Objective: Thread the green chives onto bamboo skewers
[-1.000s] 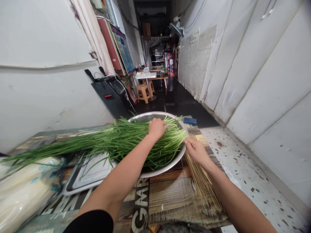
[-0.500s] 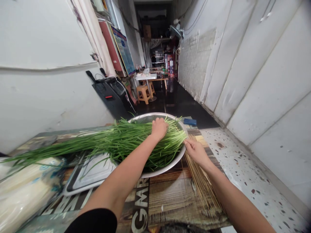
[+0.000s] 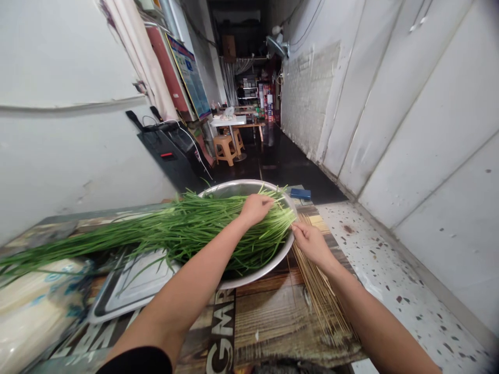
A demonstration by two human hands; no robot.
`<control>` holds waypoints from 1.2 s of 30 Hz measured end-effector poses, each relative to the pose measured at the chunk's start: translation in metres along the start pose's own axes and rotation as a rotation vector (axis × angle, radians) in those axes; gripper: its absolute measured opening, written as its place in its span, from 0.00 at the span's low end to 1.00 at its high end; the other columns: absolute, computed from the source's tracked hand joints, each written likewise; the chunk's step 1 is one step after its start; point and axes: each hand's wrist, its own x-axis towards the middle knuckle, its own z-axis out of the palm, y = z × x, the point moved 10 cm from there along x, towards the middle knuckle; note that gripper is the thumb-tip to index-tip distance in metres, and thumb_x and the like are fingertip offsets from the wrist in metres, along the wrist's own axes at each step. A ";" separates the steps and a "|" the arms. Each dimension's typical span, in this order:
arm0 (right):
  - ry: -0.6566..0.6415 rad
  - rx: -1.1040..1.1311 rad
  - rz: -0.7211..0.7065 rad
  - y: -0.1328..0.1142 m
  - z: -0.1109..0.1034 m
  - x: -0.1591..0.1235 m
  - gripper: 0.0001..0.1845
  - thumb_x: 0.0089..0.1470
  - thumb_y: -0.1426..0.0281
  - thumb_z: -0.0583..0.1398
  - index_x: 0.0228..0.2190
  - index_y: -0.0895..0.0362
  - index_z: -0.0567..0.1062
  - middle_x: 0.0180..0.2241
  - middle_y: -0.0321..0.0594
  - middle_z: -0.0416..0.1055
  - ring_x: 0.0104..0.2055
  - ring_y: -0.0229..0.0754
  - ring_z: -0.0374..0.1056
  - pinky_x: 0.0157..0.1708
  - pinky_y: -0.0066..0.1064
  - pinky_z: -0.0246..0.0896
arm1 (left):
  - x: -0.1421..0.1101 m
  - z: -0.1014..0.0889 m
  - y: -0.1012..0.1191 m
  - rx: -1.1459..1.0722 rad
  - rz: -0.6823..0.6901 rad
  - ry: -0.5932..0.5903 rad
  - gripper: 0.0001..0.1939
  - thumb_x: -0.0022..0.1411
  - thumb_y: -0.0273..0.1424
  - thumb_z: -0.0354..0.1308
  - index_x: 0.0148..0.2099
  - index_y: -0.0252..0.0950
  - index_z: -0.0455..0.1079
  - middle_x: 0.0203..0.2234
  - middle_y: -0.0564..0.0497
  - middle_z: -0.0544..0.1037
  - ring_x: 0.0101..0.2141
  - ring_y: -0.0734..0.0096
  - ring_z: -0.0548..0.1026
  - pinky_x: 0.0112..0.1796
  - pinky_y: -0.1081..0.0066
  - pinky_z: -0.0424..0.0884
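Note:
A large pile of garlic chives [image 3: 183, 223] lies across a round metal bowl [image 3: 268, 267], green leaves trailing left beyond the rim and pale stem ends to the right. My left hand [image 3: 255, 209] rests on top of the pile, its fingers pinched on chives near the pale ends. At the bowl's right rim, my right hand [image 3: 311, 241] has thumb and forefinger pressed together beside the stem ends; what sits between them is too small to make out. Below this hand, thin bamboo skewers [image 3: 322, 296] lie loosely on the table.
Left of the bowl sits a white tray [image 3: 136, 283], with a clear bag of pale contents [image 3: 39, 306] beside it. A blue box [image 3: 300, 194] stands beyond the bowl's right side. Past the patterned table [image 3: 268, 322] are stools [image 3: 225, 149] and a white table [image 3: 230, 121].
My left hand has slid slightly right over the chives, toward the pale ends, and its fingers now point right. The right hand stays at the rim. The view has shifted slightly.

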 end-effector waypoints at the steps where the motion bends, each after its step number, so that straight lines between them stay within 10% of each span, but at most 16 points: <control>1: 0.000 0.002 -0.001 0.000 0.000 0.000 0.16 0.57 0.66 0.49 0.24 0.57 0.72 0.22 0.37 0.69 0.29 0.41 0.66 0.31 0.27 0.58 | 0.000 0.000 0.000 -0.025 -0.006 -0.001 0.12 0.55 0.30 0.54 0.37 0.36 0.77 0.35 0.50 0.80 0.36 0.68 0.76 0.41 0.72 0.69; 36: -0.010 0.011 0.011 -0.003 -0.001 -0.001 0.17 0.57 0.64 0.48 0.23 0.57 0.69 0.21 0.35 0.65 0.25 0.39 0.62 0.29 0.27 0.55 | 0.000 -0.005 -0.010 -0.104 -0.069 0.066 0.11 0.53 0.30 0.56 0.36 0.33 0.78 0.33 0.48 0.80 0.35 0.66 0.77 0.40 0.71 0.70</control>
